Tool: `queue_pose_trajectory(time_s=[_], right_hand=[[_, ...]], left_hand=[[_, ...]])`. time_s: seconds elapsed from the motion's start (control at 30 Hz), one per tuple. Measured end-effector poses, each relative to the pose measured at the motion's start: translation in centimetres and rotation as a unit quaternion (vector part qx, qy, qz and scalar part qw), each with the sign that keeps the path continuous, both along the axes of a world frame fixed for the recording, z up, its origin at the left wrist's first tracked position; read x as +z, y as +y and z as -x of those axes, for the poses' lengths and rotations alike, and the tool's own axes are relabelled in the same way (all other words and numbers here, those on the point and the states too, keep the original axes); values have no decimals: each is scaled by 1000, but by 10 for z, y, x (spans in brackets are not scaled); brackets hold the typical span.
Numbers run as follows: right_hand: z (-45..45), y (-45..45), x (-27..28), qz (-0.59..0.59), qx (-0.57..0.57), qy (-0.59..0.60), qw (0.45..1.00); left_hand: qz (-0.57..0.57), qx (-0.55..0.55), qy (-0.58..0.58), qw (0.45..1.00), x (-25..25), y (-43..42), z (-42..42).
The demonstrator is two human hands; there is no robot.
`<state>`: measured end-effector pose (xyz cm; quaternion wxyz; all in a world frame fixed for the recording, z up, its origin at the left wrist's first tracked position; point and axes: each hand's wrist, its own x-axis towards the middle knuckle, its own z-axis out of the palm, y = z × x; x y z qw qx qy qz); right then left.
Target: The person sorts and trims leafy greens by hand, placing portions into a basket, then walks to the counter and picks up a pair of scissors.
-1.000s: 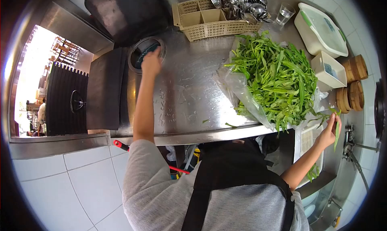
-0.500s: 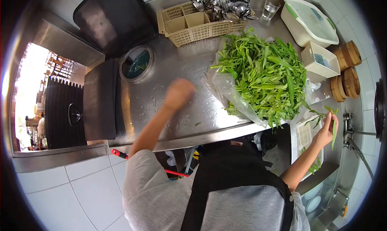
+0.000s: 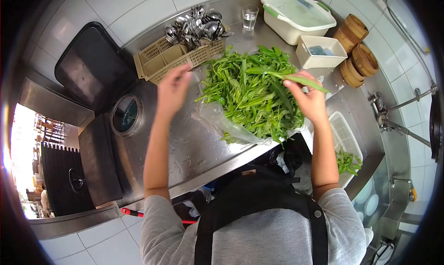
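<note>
My right hand [image 3: 309, 98] is closed on a long green leafy stem [image 3: 296, 80], holding it above the right side of a big heap of leafy greens [image 3: 249, 94]. The heap lies on a clear plastic bag [image 3: 217, 119] on the steel counter. Left of the heap, my left hand [image 3: 173, 89] is raised over the counter near the cutlery basket. It is blurred, with its fingers apart and nothing visible in them. A white basket [image 3: 341, 131] at my right has a small bunch of greens [image 3: 347, 162] in it.
A beige divided basket [image 3: 162, 61] holds spoons and forks [image 3: 196, 27]. Behind the heap are a glass of water [image 3: 249, 18], a lidded tub [image 3: 296, 20], a white container [image 3: 319, 52] and bamboo steamers [image 3: 358, 61]. A round opening [image 3: 126, 115] is set in the counter's left.
My right hand has come from beside the white basket to above the heap, still holding greens. My left hand has risen away from the lower counter. The view has turned rightward.
</note>
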<state>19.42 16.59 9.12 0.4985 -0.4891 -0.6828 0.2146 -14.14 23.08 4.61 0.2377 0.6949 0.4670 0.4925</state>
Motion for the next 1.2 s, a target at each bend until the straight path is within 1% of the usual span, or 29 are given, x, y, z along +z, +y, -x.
queue_pose_trajectory(time_s=[0.03,0.07,0.13,0.23,0.27,0.3,0.33,0.37,0.4,0.43,0.5,0.57,0.6,0.63,0.7,0.73,0.77,0.8,0.83,0.87,0.9,0.93,0.97,1.0,1.03,1.1,1.13,1.17,1.2], right_hand=[[5,4,1,-68,25,-23,997],[7,5,2,-60,44,-19,997],[11,5,6,-41,75,-20,996],[3,-1,14,-30,98,-31,994],[-13,6,12,-99,72,-53,991],[-31,6,21,-21,-13,13,1000],[-65,21,11,-144,-145,12,979],[-88,22,22,-207,-313,-86,923],[-100,19,34,-237,-401,-142,873],[-92,15,50,-262,-342,-81,899],[-57,6,60,-248,-127,-47,959],[-18,-4,45,-152,63,-22,986],[-8,-6,32,-96,100,-44,989],[-2,-7,26,-42,137,-66,987],[-16,-6,33,78,96,-92,988],[-32,1,32,5,56,-106,993],[-47,14,24,-88,46,-56,993],[-65,20,24,-69,18,-41,997],[-78,16,35,32,6,7,999],[-89,21,34,16,29,25,999],[-96,28,33,0,51,43,998],[-99,37,29,0,56,42,998],[-99,48,21,-47,107,-41,992],[-98,55,16,-96,157,-122,975],[-91,54,13,-97,160,-121,975],[-63,51,10,-12,150,-8,989],[-47,32,30,8,51,-34,998],[-44,31,31,5,52,-35,998],[-42,32,31,-15,21,-47,999]], left_hand=[[37,-77,-61,994,24,-16,-38],[100,-120,-104,982,38,-27,-66],[121,-206,-89,967,52,-43,-105],[143,-220,-145,954,42,-42,-139],[139,-217,-146,955,40,-41,-141],[134,-179,-124,967,42,-42,-142],[128,-140,-103,976,44,-41,-142],[125,-137,-105,977,47,-41,-142],[90,-137,-40,986,49,-41,-142],[56,-137,25,989,51,-41,-144],[68,-166,15,984,51,-42,-159],[14,-223,15,975,60,-45,-177],[-27,-224,-14,974,58,-44,-183],[32,-250,-42,967,57,-44,-184],[42,-227,-131,964,57,-46,-176],[38,-178,-124,975,63,-49,-165],[13,-137,-100,986,49,-42,-147],[60,-116,-33,991,38,-41,-126],[109,-95,34,989,28,-40,-112],[109,-90,34,989,15,-41,-110],[129,-75,116,982,0,-46,-108],[149,-59,195,968,-15,-51,-108],[150,-54,194,968,-32,-54,-111],[57,-21,224,973,-50,-56,-118],[-36,13,253,967,-56,-57,-123],[-30,23,251,967,-54,-53,-120],[-26,6,168,985,-42,-52,-117],[-22,-11,83,996,-30,-54,-116],[56,9,-13,998,-8,-60,-119]])
